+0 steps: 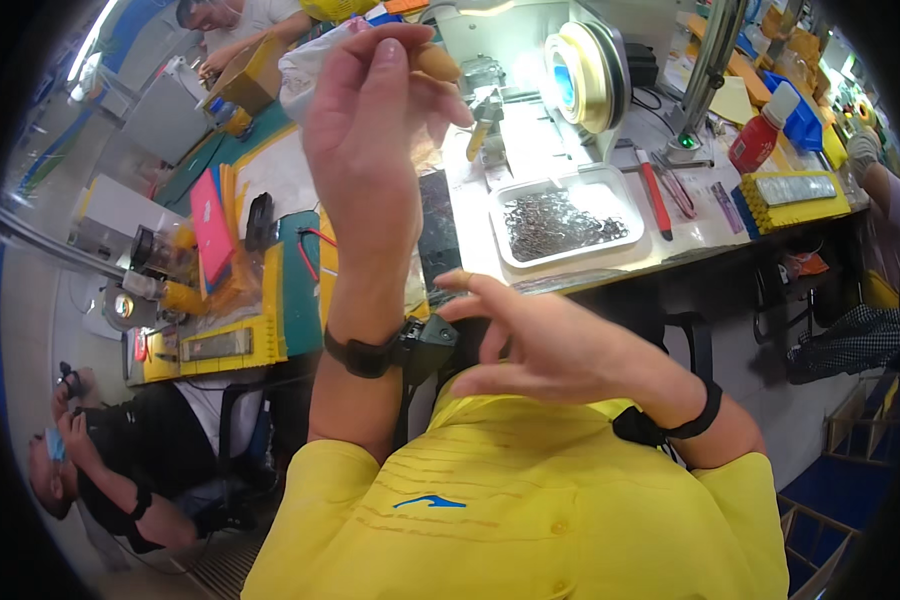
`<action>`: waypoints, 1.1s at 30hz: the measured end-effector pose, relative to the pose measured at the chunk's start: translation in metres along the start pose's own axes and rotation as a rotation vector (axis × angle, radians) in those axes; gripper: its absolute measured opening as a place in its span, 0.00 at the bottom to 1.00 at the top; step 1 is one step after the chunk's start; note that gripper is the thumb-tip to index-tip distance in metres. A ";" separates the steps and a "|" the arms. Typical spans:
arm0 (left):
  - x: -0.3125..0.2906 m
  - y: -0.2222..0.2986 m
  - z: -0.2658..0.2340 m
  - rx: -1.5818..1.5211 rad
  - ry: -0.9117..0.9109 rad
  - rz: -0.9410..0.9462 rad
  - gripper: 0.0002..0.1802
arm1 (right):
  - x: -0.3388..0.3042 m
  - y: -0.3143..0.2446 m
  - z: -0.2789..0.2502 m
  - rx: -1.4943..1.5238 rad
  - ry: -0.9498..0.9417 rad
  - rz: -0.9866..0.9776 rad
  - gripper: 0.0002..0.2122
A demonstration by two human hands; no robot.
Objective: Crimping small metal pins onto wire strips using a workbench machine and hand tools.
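Nearest to the camera in the head view, filling the lower part, a yellow shirt (570,510) with small blue mark. From its left sleeve, raised high, the left hand (370,130), with bent fingers and a tan cover (435,63) on one fingertip. Cannot tell from this angle whether holding anything. Just behind, partly hidden, a white bag (302,85). On the left wrist, a black band with a dark box (428,345).

Lower, in front of the surface (473,215), the right hand (565,345), with fingers loosely bent and apart, well clear of the thumb, apparently around nothing. Another black band (702,412) on this wrist.

On the surface, near the right hand but not touched, a white tray (575,254), holding many small dark parts (555,222) in a loose layer. Beyond the tray, a pale yellow disc (600,90), standing upright under strong light. To the right of the tray, in order, a red pen (656,195), tweezers (680,192) and a yellow stack (792,210); behind this stack, a red bottle (754,145) with white cap. Left of the left forearm, red-handled pliers (310,258) on a green mat (298,315).
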State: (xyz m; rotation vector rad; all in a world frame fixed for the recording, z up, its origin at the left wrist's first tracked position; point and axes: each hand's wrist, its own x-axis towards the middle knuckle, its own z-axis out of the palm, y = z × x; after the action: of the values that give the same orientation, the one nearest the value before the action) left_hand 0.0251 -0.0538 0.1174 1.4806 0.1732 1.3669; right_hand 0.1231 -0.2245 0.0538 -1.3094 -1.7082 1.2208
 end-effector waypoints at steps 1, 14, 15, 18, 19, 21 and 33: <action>0.000 0.000 0.000 -0.045 0.025 -0.026 0.13 | 0.006 -0.001 0.007 0.009 -0.042 -0.015 0.43; 0.013 -0.028 -0.023 0.362 -0.014 0.148 0.13 | 0.037 0.001 0.035 0.294 -0.062 -0.019 0.22; 0.013 -0.025 -0.022 0.279 -0.021 0.044 0.13 | 0.037 0.007 0.041 0.199 -0.015 -0.091 0.19; 0.017 -0.020 -0.021 0.083 -0.016 -0.135 0.13 | 0.041 0.011 0.045 0.005 0.041 -0.171 0.18; 0.017 -0.019 -0.020 -0.036 -0.010 -0.221 0.13 | 0.040 0.007 0.042 0.036 0.038 -0.137 0.19; 0.019 -0.015 -0.017 -0.126 -0.004 -0.256 0.13 | 0.041 0.005 0.041 0.067 0.035 -0.105 0.20; 0.010 -0.023 -0.016 -0.253 -0.060 -0.432 0.15 | 0.035 0.005 0.032 0.219 0.052 -0.091 0.23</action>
State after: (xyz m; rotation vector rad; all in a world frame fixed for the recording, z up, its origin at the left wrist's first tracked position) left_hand 0.0278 -0.0274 0.1031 1.1857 0.2556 0.9559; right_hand 0.0862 -0.1994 0.0366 -1.1122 -1.5324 1.2703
